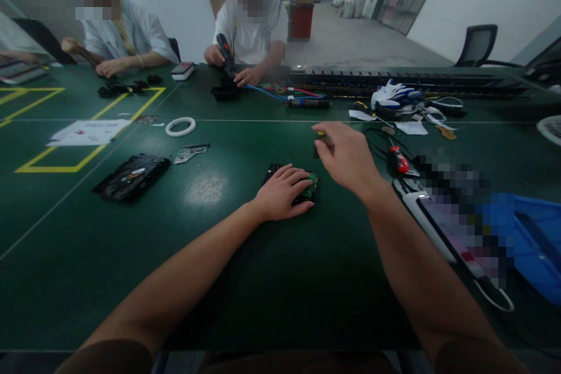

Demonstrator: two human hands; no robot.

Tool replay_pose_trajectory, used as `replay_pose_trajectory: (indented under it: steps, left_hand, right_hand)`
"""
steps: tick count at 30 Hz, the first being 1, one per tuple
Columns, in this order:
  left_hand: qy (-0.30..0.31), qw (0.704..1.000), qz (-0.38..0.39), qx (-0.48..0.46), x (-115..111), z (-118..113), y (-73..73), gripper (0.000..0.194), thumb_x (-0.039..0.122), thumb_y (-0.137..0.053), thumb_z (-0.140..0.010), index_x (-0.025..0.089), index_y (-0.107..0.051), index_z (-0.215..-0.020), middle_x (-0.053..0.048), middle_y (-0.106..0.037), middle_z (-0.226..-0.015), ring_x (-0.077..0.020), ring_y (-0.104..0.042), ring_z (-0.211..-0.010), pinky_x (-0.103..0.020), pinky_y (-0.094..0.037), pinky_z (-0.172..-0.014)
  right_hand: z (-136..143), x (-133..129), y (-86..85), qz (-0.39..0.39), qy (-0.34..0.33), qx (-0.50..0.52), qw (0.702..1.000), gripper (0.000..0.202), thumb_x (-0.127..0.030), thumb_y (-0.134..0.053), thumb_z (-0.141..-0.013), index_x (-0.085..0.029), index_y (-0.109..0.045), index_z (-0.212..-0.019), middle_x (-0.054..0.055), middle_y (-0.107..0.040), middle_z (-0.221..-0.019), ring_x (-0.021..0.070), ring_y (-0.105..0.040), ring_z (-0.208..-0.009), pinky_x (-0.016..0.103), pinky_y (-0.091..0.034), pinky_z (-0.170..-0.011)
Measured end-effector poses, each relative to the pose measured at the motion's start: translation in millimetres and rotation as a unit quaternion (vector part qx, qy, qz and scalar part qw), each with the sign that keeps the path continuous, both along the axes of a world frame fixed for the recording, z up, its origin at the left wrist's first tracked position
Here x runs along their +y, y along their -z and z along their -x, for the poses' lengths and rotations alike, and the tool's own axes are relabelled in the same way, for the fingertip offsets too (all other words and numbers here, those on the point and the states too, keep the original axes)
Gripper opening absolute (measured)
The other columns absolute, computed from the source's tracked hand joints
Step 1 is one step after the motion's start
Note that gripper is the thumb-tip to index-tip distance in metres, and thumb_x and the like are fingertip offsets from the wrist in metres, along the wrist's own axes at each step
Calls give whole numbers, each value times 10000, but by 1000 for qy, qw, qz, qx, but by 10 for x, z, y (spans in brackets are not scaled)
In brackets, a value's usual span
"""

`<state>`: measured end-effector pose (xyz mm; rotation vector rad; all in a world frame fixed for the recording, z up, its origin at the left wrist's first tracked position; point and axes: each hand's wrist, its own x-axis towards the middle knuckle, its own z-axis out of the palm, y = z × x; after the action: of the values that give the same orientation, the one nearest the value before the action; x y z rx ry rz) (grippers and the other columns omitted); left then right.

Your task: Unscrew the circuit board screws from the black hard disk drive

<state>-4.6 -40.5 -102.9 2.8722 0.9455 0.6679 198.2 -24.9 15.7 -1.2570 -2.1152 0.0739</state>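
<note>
A hard drive (312, 188) lies on the green table in front of me, its green circuit board facing up. My left hand (284, 191) rests flat across it with fingers spread, covering most of the drive. Above the drive's right end, my right hand (344, 155) pinches a small screwdriver (321, 139) with a dark and yellow handle. Its thin shaft points down toward the board; whether the tip touches a screw cannot be made out.
Left lie another opened drive (131, 176), a loose circuit board (191, 153), a tape roll (180, 127) and paper (90, 132). Right are a red screwdriver (398, 158), a white-edged device (456, 234), a blue bin (539, 239) and gloves (394, 96). Two people work opposite, one with a power screwdriver (225, 52).
</note>
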Motion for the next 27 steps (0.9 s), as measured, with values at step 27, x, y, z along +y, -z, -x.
replay_pose_trajectory:
  steps: [27]
  left_hand:
    - [-2,1000,0,-3,-7,5,2,567,577,-587,-979,203,-609,-1405,-125,-616,-1462,-311,-540,-1411,-575,-301,-1285]
  right_hand:
    - [-6,-6,-29,36,-35,-7,999,300,-148,-601,-933,-252,-702,-1195,85,-754,-1230,294,-696,-1104,475,-512,-982]
